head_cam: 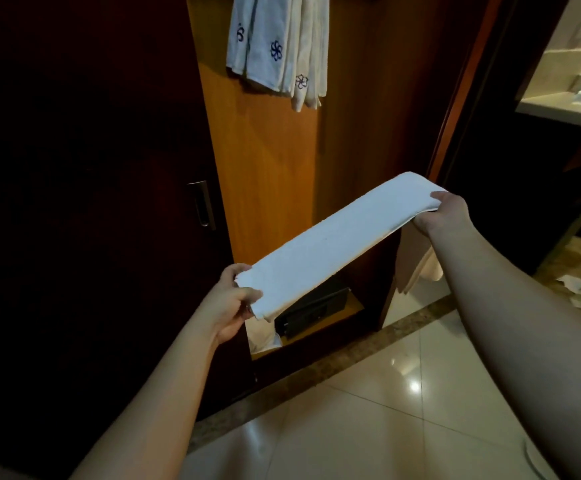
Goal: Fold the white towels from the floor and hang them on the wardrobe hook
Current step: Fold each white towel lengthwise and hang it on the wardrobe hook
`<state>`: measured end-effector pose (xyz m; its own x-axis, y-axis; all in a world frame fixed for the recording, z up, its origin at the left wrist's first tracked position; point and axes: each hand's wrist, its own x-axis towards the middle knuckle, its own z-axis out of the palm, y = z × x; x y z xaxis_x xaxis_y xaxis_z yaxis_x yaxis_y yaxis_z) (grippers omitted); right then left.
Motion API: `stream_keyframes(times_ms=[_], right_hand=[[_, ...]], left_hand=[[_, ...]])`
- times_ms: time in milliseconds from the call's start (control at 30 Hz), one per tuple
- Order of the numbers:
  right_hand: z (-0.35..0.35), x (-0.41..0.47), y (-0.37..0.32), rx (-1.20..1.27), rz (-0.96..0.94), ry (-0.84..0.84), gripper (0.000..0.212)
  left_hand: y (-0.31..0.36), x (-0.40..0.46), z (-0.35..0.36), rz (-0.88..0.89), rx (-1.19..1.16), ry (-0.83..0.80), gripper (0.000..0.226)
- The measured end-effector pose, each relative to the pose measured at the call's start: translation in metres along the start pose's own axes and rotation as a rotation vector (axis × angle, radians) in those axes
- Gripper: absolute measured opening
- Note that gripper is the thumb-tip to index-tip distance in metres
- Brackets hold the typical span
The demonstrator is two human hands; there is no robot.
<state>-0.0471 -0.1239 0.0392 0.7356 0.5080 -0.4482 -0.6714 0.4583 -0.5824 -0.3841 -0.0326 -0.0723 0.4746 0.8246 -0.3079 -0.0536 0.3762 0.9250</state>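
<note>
Folded white towel point(334, 244) stretched flat between the hands, before the open wardrobe point(268, 161). We pinch one end in the left hand point(228, 303), thumb on top; the right hand point(445, 211) curls round the other. We judge it light, soft, limp — best held by both ends. Hung towels point(275, 46) lie above.

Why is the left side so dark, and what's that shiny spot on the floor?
Head view: the wardrobe door sits in deep shadow, hardly lit; the spot is lamp glare on the glossy floor tiles; the folded towel, stretched between the left hand and right hand, looks bright; straight edges bend from the wide lens.
</note>
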Motion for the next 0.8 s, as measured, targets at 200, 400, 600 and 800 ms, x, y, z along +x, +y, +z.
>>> stream_keyframes(times_ms=[200, 400, 600, 800], right_hand=[[0.016, -0.016, 0.004, 0.032, -0.028, -0.058, 0.053], [0.031, -0.035, 0.003, 0.094, -0.063, -0.124, 0.043], [0.049, -0.054, 0.001, 0.098, -0.034, -0.187, 0.053], [0.072, -0.066, 0.001, 0.169, -0.002, -0.117, 0.065]], left_hand=[[-0.047, 0.001, 0.016, -0.248, -0.612, -0.054, 0.057], [-0.067, 0.004, 0.021, -0.129, -0.791, -0.124, 0.052], [-0.08, 0.013, 0.028, -0.153, -0.854, -0.019, 0.054], [-0.086, 0.035, 0.044, -0.264, -0.855, 0.007, 0.037]])
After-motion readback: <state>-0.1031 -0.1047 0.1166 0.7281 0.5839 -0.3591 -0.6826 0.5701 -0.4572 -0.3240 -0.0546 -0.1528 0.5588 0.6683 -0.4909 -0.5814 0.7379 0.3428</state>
